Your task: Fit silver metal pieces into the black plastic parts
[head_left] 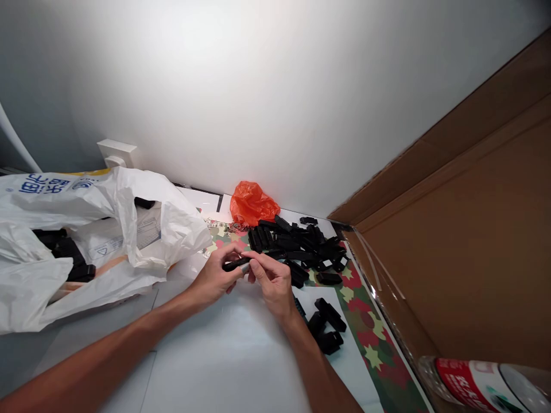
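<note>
My left hand (215, 274) and my right hand (270, 279) meet over the white table top (215, 355). Both pinch one small black plastic part (236, 264) with a silvery end, held level between the fingertips. Just beyond the hands lies a heap of several similar black parts (297, 244). A few more black parts (328, 327) lie right of my right wrist.
A white plastic bag (86, 229) holding more black parts sits at the left. An orange plastic bag (252, 203) lies by the white wall. A large cardboard box (465, 246) stands at the right. A patterned sheet (365, 327) and a bottle (482, 387) are near it.
</note>
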A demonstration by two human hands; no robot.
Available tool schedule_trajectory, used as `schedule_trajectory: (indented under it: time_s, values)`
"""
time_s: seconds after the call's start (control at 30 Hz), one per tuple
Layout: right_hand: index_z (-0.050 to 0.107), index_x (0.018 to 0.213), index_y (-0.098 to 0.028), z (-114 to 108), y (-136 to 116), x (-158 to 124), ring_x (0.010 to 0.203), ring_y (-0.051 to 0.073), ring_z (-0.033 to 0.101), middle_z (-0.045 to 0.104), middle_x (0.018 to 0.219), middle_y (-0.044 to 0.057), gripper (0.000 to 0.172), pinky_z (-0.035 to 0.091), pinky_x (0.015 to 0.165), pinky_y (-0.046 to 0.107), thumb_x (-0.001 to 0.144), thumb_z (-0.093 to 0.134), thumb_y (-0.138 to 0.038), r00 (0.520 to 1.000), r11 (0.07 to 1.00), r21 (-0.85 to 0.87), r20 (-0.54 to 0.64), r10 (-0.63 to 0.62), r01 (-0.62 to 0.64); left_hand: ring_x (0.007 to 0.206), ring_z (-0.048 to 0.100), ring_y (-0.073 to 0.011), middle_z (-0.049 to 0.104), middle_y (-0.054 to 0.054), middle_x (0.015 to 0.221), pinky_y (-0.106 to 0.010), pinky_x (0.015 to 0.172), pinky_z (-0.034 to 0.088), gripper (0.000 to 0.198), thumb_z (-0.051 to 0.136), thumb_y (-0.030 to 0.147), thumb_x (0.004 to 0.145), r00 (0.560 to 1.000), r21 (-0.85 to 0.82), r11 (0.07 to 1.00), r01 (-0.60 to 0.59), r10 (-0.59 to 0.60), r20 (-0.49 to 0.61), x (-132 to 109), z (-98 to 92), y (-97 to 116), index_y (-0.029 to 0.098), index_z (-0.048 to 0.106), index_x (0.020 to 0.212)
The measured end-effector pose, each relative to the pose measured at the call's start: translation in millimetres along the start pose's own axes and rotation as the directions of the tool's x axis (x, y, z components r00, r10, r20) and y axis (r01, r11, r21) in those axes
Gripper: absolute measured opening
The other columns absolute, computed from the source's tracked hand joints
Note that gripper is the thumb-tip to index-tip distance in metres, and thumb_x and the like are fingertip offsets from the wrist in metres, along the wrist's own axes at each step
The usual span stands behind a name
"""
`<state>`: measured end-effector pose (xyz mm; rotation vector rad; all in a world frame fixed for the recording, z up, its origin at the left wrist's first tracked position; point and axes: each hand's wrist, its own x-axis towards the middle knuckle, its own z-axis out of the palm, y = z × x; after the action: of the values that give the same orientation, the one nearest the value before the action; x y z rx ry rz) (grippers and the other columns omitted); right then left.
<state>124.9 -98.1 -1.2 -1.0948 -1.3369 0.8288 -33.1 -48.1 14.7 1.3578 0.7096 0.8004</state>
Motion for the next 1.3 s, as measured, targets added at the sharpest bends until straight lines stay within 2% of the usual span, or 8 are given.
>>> schedule_trajectory:
  time_s: [0.2,0.53,0.7,0.87,0.97,1.13,1.23,1.3]
  values:
    - [0.081,0.117,-0.021,3.3,-2.1,-2.9,0.062,0.014,0.059,0.065,0.075,0.002,0.033,0.051,0.063,0.029,0.103,0.059,-0.042,0.999,0.996,-0.089,-0.008,-0.032,0.032,0.064,0.06,-0.0116,0.064,0.003,0.07,-0.019,0.052,0.039,0.026,0.073,0.028,0.079,0.995,0.035,0.997,-0.067,0.069,-0.067,2.0,1.8,-0.9,0.02,0.048,0.078]
    - [0.082,0.114,-0.022,7.6,-3.7,-7.8,0.065,0.017,0.057,0.07,0.079,0.005,0.035,0.052,0.067,0.032,0.104,0.056,-0.043,0.999,0.988,-0.157,-0.037,-0.013,0.007,0.058,0.054,-0.0086,0.063,0.004,0.065,-0.019,0.053,0.036,0.03,0.073,0.02,0.072,0.997,-0.008,1.0,0.017,-0.018,-0.071,5.1,-3.6,-6.7,0.02,0.043,0.075]
    - [0.08,0.111,-0.02,8.9,-2.2,-4.8,0.06,0.014,0.058,0.068,0.074,0.003,0.034,0.051,0.059,0.028,0.101,0.061,-0.047,0.998,0.998,-0.02,-0.028,0.062,-0.063,0.056,0.058,-0.0098,0.065,0.004,0.062,-0.019,0.051,0.036,0.032,0.074,0.021,0.074,0.996,-0.021,1.0,0.008,-0.01,-0.09,4.0,-1.8,-4.6,0.021,0.043,0.076]
    - [0.067,0.093,-0.018,10.9,-0.1,1.3,0.05,0.013,0.057,0.065,0.064,0.0,0.039,0.047,0.05,0.025,0.095,0.068,-0.058,0.985,0.97,0.177,-0.011,0.17,-0.165,0.046,0.047,-0.0062,0.061,0.004,0.058,-0.018,0.047,0.032,0.029,0.075,0.031,0.08,0.997,-0.017,1.0,0.025,-0.026,-0.072,3.4,-4.1,-6.9,0.019,0.048,0.077]
    - [0.058,0.08,-0.019,10.3,1.7,1.7,0.05,0.012,0.054,0.06,0.06,-0.002,0.046,0.045,0.05,0.024,0.094,0.067,-0.062,0.979,0.951,0.234,0.026,0.2,-0.2,0.044,0.039,-0.0044,0.057,0.006,0.055,-0.017,0.044,0.027,0.036,0.079,0.037,0.079,0.998,-0.033,0.998,0.056,-0.057,-0.031,2.5,-5.8,-7.0,0.019,0.048,0.076]
    - [0.055,0.073,-0.02,9.4,7.7,0.2,0.05,0.01,0.045,0.05,0.06,-0.004,0.05,0.038,0.047,0.022,0.09,0.071,-0.064,0.959,0.886,0.368,0.114,0.259,-0.283,0.041,0.03,-0.0034,0.054,0.007,0.053,-0.017,0.04,0.024,0.041,0.081,0.044,0.078,0.981,-0.099,0.983,0.156,-0.142,0.133,-0.4,-4.9,-1.7,0.02,0.048,0.08]
    - [0.054,0.068,-0.02,9.8,12.7,0.0,0.049,0.009,0.04,0.046,0.057,-0.005,0.053,0.033,0.046,0.023,0.087,0.073,-0.065,0.963,0.891,0.367,0.111,0.244,-0.268,0.04,0.026,-0.0036,0.042,0.011,0.049,-0.017,0.039,0.022,0.045,0.082,0.049,0.077,0.973,-0.141,0.973,0.183,-0.16,0.164,-2.1,-5.0,1.7,0.021,0.047,0.079]
    - [0.054,0.065,-0.02,10.3,14.7,0.0,0.05,0.01,0.039,0.045,0.055,-0.005,0.055,0.032,0.048,0.023,0.085,0.074,-0.067,0.972,0.913,0.334,0.077,0.222,-0.235,0.042,0.026,-0.0035,0.042,0.01,0.052,-0.017,0.041,0.021,0.046,0.082,0.05,0.077,0.97,-0.159,0.97,0.186,-0.156,0.186,-3.0,-6.4,2.9,0.021,0.047,0.079]
